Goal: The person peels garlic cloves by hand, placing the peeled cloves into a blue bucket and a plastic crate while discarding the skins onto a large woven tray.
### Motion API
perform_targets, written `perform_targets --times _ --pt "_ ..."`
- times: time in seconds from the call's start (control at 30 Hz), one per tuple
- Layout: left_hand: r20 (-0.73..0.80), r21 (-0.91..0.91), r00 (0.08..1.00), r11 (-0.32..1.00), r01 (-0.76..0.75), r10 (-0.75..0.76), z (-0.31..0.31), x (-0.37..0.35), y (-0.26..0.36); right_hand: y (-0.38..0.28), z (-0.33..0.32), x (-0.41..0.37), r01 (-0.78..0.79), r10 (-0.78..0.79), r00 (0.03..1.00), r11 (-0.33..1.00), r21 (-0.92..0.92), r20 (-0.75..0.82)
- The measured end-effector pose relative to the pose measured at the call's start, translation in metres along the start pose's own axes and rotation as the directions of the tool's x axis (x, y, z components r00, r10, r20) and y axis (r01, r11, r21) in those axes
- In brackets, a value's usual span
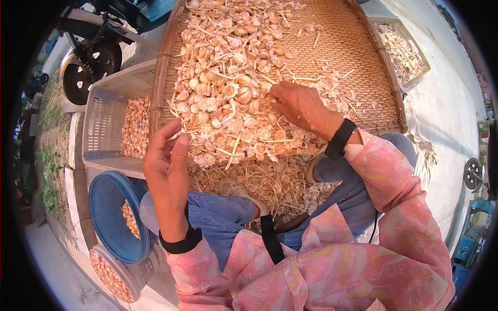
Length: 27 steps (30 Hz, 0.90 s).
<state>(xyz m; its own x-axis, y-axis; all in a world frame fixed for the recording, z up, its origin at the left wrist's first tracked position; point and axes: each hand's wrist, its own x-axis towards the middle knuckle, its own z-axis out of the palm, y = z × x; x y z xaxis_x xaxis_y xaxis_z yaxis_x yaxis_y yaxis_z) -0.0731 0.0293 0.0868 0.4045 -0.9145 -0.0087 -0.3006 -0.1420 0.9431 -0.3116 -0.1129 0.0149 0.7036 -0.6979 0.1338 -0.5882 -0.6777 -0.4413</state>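
Bamboo tray (358, 57) holds garlic (223, 78) under right hand (295, 103); crate (104, 114), bucket (106, 207) alongside.

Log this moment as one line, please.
left hand: up at woven tray edge | right hand: in garlic pile | grey crate: holds cloves

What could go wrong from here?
Cloves in the pale garlic pile lie near the edge of the round woven bamboo tray, so the right hand in them might push some into the heap of dry stalks below. The left hand is raised off the tray; anything its fingers drop may miss the grey plastic crate.
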Motion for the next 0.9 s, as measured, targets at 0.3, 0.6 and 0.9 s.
perform_targets --times 0.3,0.6,0.9 --pt "0.409 0.028 0.910 0.996 -0.079 0.061 0.120 0.005 -0.030 -0.025 -0.017 -0.019 0.054 -0.063 0.998 0.948 0.313 0.018" --pt "0.499 0.048 0.864 0.997 0.055 -0.072 0.101 0.002 -0.024 -0.037 -0.023 -0.021 -0.030 -0.106 0.978 0.780 0.624 0.180" --pt "-0.232 0.436 0.943 0.892 -0.118 0.238 -0.084 0.085 -0.104 0.020 0.013 0.027 0.121 -0.132 0.988 0.984 -0.132 -0.076"
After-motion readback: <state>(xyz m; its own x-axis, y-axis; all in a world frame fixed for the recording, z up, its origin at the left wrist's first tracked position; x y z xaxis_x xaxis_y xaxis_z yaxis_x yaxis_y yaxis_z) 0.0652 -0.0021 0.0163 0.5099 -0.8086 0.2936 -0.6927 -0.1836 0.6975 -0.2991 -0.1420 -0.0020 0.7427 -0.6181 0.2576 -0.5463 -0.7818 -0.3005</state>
